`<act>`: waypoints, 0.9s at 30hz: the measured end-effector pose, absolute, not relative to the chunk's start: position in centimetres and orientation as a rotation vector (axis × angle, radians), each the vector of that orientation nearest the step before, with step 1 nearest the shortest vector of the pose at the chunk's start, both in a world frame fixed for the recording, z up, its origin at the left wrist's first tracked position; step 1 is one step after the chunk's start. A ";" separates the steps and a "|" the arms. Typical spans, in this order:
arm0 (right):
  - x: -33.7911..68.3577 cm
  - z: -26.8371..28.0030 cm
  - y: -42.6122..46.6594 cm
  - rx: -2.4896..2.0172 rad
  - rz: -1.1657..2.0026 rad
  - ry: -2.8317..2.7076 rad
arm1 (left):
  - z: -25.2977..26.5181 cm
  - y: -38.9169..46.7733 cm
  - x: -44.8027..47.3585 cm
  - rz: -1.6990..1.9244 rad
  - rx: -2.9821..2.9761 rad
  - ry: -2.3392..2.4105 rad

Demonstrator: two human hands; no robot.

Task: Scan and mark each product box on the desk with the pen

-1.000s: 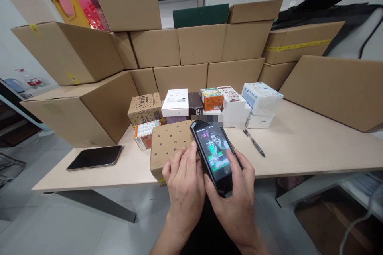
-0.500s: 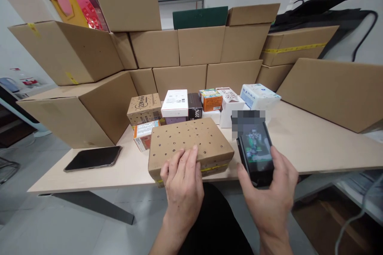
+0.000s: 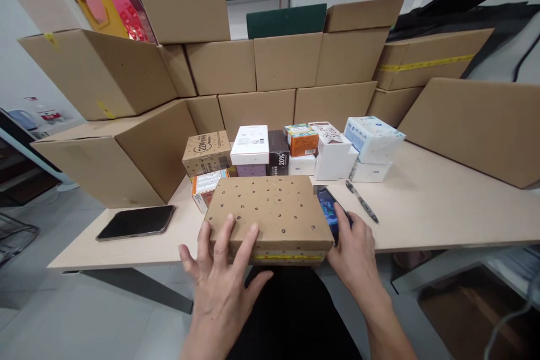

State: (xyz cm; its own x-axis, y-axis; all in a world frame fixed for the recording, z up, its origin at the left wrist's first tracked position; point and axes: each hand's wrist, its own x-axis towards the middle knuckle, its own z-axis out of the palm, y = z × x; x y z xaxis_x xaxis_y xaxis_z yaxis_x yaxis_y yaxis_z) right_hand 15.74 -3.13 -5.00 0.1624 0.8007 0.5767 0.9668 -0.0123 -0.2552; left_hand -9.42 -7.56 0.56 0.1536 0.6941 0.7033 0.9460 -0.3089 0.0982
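A brown cardboard box (image 3: 270,202) dotted with small circles lies near the table's front edge. My left hand (image 3: 219,275) has its fingers spread, the tips resting on the box's top and front edge at the left. Beside the box's right end, my right hand (image 3: 353,244) is closed on a smartphone (image 3: 327,208) with a lit screen; the box hides part of it. A pen (image 3: 361,201) lies on the table to the right. Another phone (image 3: 135,222), its screen dark, lies flat at the left.
Behind the dotted box stand small packages, among them an orange box (image 3: 301,140), a white box (image 3: 250,145) and a white-and-blue package (image 3: 373,138). Large cardboard boxes (image 3: 256,109) are stacked as a wall around the back and sides of the table (image 3: 422,202).
My right hand has lowered the phone and brought it left beside the box, uncovering the pen. My left hand has shifted left and spread its fingers. The box has turned straighter.
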 end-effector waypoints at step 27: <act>14.3 -2.7 -5.3 -1.049 -0.479 -2.124 | -1.2 -6.1 -13.4 -1.769 -1.982 -1.902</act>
State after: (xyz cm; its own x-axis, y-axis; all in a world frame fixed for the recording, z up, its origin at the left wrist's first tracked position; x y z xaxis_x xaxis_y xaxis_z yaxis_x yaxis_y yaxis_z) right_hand 14.28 -5.27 -2.74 -0.4192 0.5355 0.7332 0.7985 0.6018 0.0170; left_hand -13.39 -6.10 -1.19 -0.2591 0.7713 0.5814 0.6355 -0.3171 0.7039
